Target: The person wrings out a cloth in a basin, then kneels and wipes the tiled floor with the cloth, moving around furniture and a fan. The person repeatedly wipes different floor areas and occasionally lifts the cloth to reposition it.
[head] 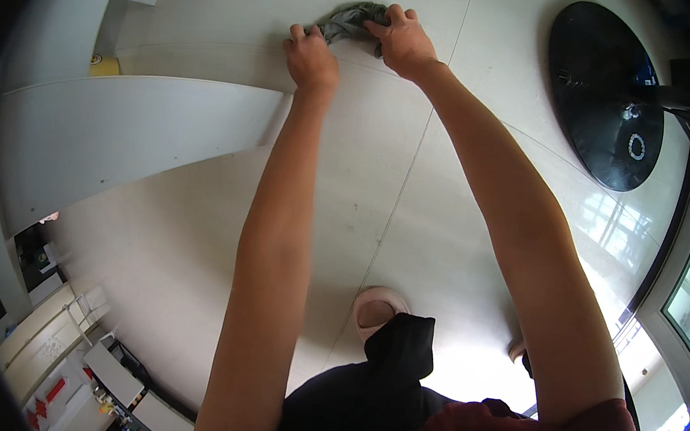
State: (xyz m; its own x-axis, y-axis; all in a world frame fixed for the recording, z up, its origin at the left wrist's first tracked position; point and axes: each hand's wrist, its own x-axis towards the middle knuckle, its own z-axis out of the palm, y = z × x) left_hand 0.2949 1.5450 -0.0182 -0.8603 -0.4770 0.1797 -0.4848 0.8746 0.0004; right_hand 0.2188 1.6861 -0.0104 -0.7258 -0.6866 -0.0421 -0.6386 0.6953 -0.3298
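Observation:
A crumpled grey-green cloth spans the gap between my outstretched hands at the top of the view. Its left end is pinched in the fingers of my left hand. My right hand grips the other end, and a bit of fabric hangs below its fingers. The middle of the cloth sags and folds in an arc. Behind it lies the pale tiled floor; whether the cloth touches the floor I cannot tell. Both forearms reach forward, away from my body.
A white panel juts in from the left, close to my left forearm, with a yellow object behind it. At the right is a glossy black disc-shaped base bearing a beaded ring. A pale slipper is on my foot below.

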